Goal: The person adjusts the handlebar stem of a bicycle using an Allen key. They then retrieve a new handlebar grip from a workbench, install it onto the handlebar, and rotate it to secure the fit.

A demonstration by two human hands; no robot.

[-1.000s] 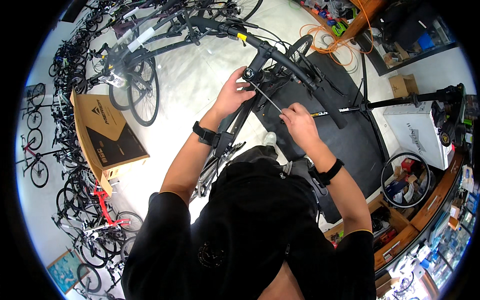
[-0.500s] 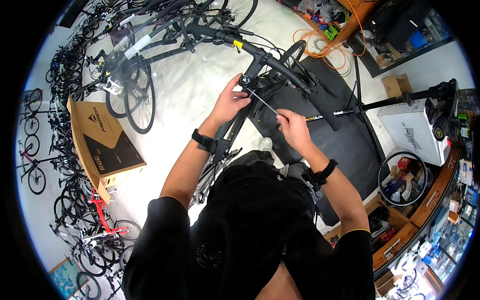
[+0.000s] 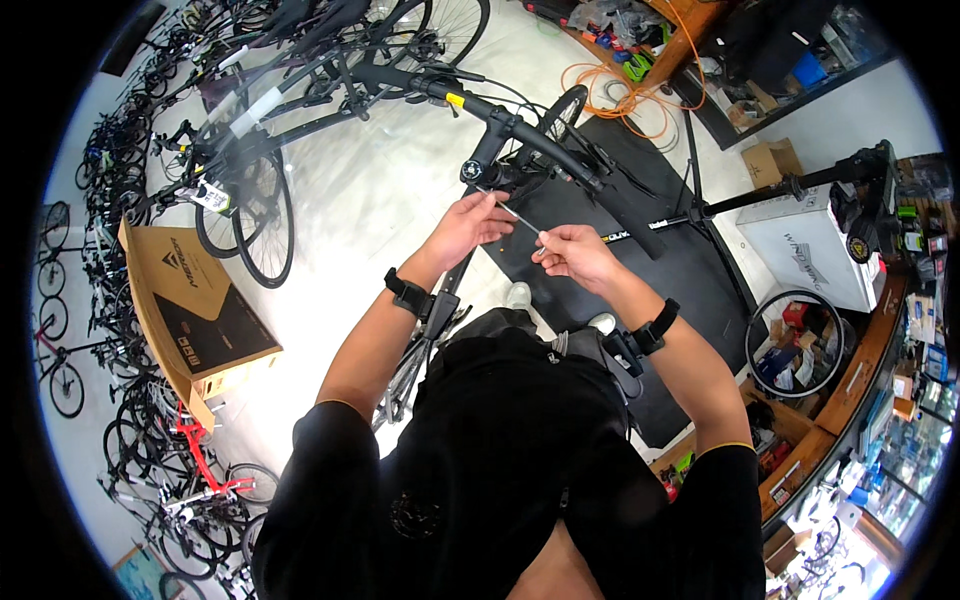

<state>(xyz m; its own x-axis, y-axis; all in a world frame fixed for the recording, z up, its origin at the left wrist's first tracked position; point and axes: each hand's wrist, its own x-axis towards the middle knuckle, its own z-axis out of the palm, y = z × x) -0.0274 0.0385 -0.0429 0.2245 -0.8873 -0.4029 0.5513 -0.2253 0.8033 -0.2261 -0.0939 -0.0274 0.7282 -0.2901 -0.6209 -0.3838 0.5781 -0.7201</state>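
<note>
A thin metal hex key slants between my hands, just below the bike's stem. My right hand pinches its outer end between thumb and fingers. The thumb and fingers of my left hand close around its other end, beside the round top cap. The stem joins a black handlebar that runs from upper left to lower right. Whether the key's tip sits in a bolt is too small to tell.
A black mat lies under the bike, with a repair stand arm at the right. An orange hose coils behind. A cardboard box stands left, near rows of bikes. A wheel rim leans by the wooden drawers.
Both hands and the key have drawn back slightly from the stem. My left fingers have left the top cap and come to the key's end. The whole view has shifted a little.
</note>
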